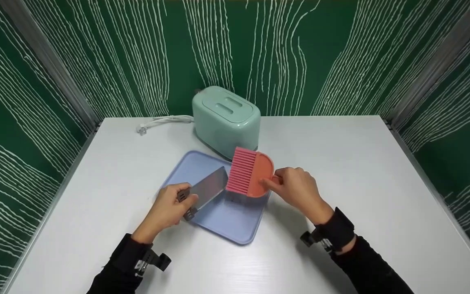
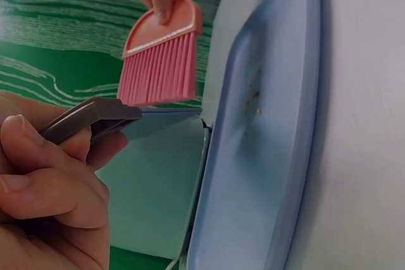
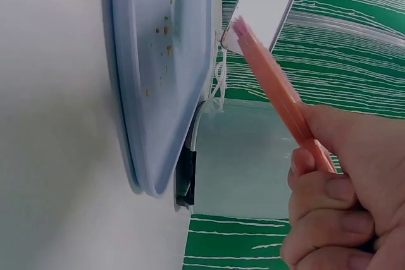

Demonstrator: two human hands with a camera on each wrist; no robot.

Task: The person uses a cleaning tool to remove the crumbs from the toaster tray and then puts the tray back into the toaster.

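And here we have it from beside the surface (image 1: 341,163), broad and white, with the mint toaster (image 1: 227,122) at the back, its cord (image 1: 169,119) trailing left. In front sits the blue tray (image 1: 227,224), lying askew, and both hands are up over it! The right hand (image 1: 300,190) has the orange-and-pink brush (image 1: 245,171) above the tray's right side, thumb pressed on its head, fingers curled about the handle. It looks light, bendy in the bristles, stiffer in the body: that handle is the place to hold it. The left hand (image 1: 171,206) pinches the metal scraper (image 1: 210,188) by its dark grip, blade tilted across the tray. That one should be rigid, a bit heavier, smooth and slippery along the blade, so grip end only. Do bristles and blade touch? From here I can't quite tell. And smallest of all, crumbs (image 3: 166,30), scattered on the tray's floor.
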